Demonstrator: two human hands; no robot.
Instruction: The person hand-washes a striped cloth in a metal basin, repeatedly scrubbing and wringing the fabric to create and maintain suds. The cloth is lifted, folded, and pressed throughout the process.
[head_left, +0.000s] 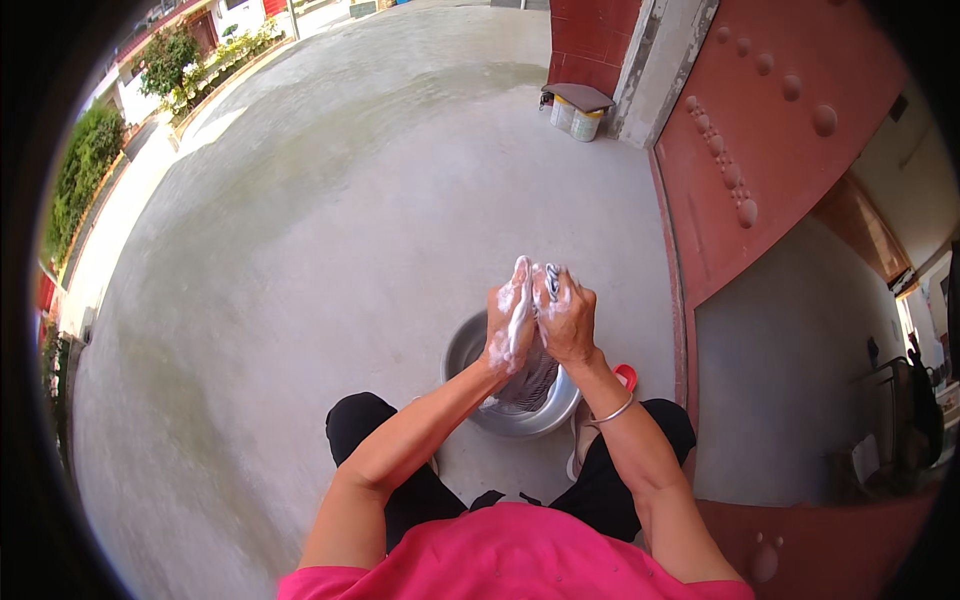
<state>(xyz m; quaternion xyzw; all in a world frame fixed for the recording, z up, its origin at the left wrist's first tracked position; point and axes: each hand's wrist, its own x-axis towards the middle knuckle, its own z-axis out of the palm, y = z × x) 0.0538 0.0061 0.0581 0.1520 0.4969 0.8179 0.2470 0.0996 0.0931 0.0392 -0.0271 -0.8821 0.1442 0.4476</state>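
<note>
Above a round metal basin (517, 429) on the concrete floor, both of my hands are pressed close together and covered with white suds. My left hand (511, 319) is lathered along its thumb side, with the fingers bent over wet cloth. My right hand (568, 315) is curled round a bunched, foamy striped cloth (553, 282), which shows between its fingers. More of the dark, finely striped fabric (534, 384) lies in the basin or hangs into it below the hands; which of the two I cannot tell. A metal bangle circles my right wrist.
A red object (625, 375) lies at the basin's right side, near my shoe. Red door panels (757, 142) and a doorway with a raised sill stand to the right. Plastic tubs (585, 125) under a dark cover stand by the wall. Plants (171, 66) line the yard at upper left.
</note>
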